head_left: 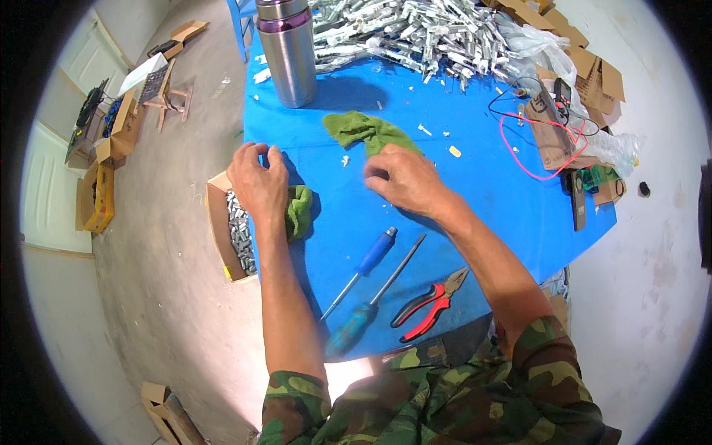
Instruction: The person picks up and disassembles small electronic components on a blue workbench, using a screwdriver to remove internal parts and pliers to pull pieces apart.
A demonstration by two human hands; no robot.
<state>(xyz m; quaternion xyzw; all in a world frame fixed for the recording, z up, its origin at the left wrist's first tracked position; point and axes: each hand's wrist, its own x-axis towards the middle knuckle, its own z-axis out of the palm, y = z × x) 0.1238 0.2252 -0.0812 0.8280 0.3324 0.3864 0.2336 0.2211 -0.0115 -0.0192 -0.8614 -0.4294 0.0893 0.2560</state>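
My left hand (pixel 258 180) is over the table's left edge, beside a crumpled green cloth (pixel 299 213). Its fingers are loosely bent and a little apart, with nothing visible in them. My right hand (pixel 406 180), slightly blurred, is curled closed at the near end of another green cloth (pixel 363 130); what its fingertips hold, if anything, is hidden. Closer to me lie a blue-handled screwdriver (pixel 376 252), a teal-handled screwdriver (pixel 354 326) and red-and-black pliers (pixel 430 305). Below the left edge, a cardboard box (pixel 220 237) contains many small metal pieces (pixel 241 233).
A steel thermos (pixel 288 59) stands at the far left of the blue tabletop (pixel 334 259). Behind it spreads a large heap of whitish-metal parts (pixel 423 33). On the right are a cardboard box (pixel 545 130), a red cable (pixel 519 159) and clear plastic bags (pixel 545 55).
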